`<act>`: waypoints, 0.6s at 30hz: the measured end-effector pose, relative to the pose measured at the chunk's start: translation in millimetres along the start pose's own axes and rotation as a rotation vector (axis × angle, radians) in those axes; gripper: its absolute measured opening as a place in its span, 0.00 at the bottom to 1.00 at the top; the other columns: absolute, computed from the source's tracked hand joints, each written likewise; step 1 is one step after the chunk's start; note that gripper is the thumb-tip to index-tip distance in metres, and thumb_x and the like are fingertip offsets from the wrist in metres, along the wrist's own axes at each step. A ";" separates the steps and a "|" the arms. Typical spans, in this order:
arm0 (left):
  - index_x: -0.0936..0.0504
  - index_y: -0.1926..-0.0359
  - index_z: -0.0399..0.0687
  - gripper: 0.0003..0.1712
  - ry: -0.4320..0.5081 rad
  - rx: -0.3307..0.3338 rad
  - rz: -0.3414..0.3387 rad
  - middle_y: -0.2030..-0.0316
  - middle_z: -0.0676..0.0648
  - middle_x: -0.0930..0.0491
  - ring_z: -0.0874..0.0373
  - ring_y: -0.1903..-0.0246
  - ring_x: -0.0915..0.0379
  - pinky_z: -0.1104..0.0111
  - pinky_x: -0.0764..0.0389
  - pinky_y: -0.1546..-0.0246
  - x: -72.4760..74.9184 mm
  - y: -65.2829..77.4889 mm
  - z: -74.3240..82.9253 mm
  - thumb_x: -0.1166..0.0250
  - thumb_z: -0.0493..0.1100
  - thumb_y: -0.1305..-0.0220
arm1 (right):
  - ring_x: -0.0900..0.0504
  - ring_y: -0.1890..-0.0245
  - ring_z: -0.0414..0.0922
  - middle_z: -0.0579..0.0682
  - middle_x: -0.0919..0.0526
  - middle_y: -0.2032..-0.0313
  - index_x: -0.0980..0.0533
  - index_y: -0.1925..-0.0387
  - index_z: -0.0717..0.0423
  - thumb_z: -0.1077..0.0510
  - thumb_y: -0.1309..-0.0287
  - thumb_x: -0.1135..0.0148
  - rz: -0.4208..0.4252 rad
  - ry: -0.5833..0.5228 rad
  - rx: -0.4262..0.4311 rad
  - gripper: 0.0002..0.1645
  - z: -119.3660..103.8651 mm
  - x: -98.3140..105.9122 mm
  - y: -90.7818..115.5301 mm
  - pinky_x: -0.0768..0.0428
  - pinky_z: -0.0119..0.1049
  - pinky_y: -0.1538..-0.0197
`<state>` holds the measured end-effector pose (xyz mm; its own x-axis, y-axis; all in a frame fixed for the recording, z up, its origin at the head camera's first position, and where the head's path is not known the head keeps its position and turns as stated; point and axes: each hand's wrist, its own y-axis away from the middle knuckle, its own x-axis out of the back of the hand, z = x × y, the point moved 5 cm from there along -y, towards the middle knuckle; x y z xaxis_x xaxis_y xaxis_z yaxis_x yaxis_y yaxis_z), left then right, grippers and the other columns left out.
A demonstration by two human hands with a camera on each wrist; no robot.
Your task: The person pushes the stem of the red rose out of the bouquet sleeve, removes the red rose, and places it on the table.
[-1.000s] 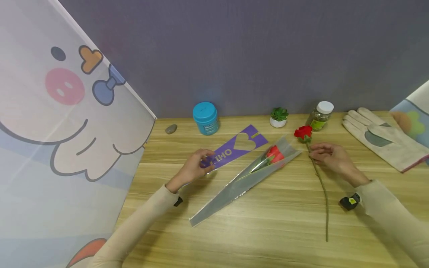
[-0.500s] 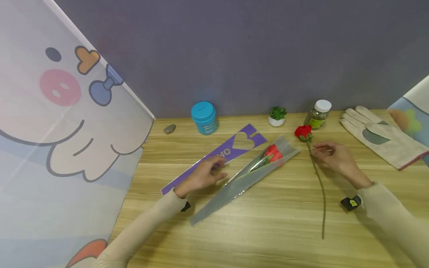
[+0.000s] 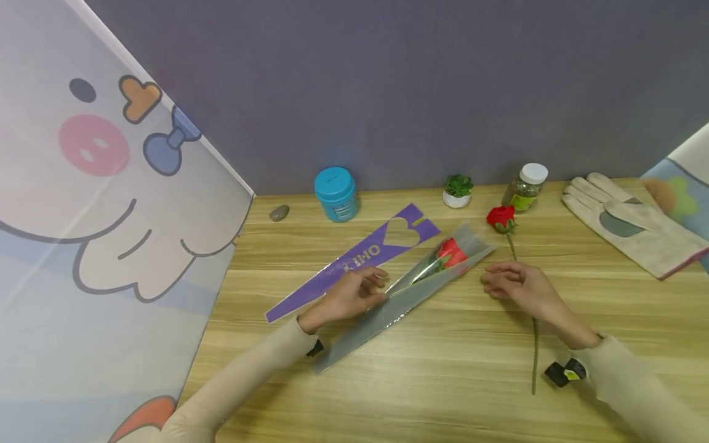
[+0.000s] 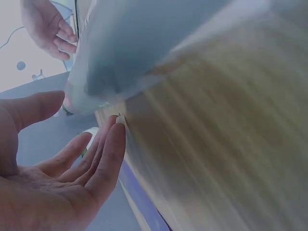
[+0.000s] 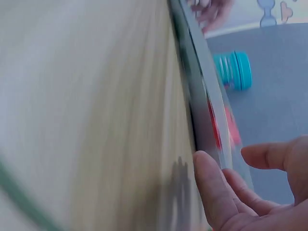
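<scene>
A clear plastic flower sleeve (image 3: 382,322) holding a red rose (image 3: 452,253) lies diagonally on the table. My left hand (image 3: 350,295) hovers at its left edge, thumb and fingers spread; in the left wrist view the sleeve (image 4: 130,43) rises past the fingertips, and contact is uncertain. To the right of the sleeve's wide end is my right hand (image 3: 520,288), relaxed, holding nothing. Its forearm side passes over the stem of a loose red rose (image 3: 501,217), hiding part of it. A purple flower sleeve (image 3: 327,284) with a heart window lies behind my left hand.
Along the back stand a blue lidded tub (image 3: 336,194), a small potted succulent (image 3: 457,191) and a white-capped jar (image 3: 526,186). A grey stone (image 3: 279,213) lies at back left, a work glove (image 3: 631,224) at back right. A grey partition (image 3: 388,92) rises behind.
My left hand has left the purple sleeve and moved right to the clear sleeve. My right hand has come away from the loose rose's stem, shifting left and nearer.
</scene>
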<state>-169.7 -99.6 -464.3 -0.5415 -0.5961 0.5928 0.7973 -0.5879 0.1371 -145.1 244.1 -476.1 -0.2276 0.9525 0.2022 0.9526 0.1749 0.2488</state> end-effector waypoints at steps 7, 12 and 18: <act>0.23 0.34 0.37 0.27 0.010 -0.009 -0.001 0.47 0.38 0.13 0.52 0.55 0.14 0.75 0.15 0.54 -6.0 -1.5 0.1 0.29 0.40 0.31 | 0.10 0.54 0.36 0.42 0.09 0.53 0.44 0.30 0.85 0.60 0.21 0.47 -0.182 -0.261 -0.104 0.34 6.5 -38.2 1.9 0.12 0.31 0.48; 0.23 0.34 0.37 0.26 0.002 -0.007 -0.012 0.47 0.39 0.13 0.53 0.56 0.16 0.75 0.16 0.54 -8.7 -2.8 0.3 0.32 0.33 0.32 | 0.11 0.51 0.35 0.45 0.11 0.50 0.45 0.28 0.83 0.60 0.19 0.51 -0.216 -0.317 -0.139 0.33 8.4 -56.4 1.0 0.14 0.31 0.44; 0.23 0.34 0.38 0.28 -0.005 0.020 -0.017 0.48 0.40 0.13 0.52 0.55 0.16 0.75 0.17 0.54 -10.8 -3.4 0.0 0.32 0.28 0.35 | 0.12 0.49 0.36 0.48 0.12 0.48 0.45 0.29 0.82 0.62 0.19 0.54 -0.227 -0.380 -0.158 0.30 7.1 -73.9 -1.4 0.15 0.32 0.42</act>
<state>-166.6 -91.2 -471.1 -0.5536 -0.5832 0.5944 0.7931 -0.5869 0.1628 -128.1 175.2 -498.2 -0.3084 0.9235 -0.2280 0.8383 0.3771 0.3938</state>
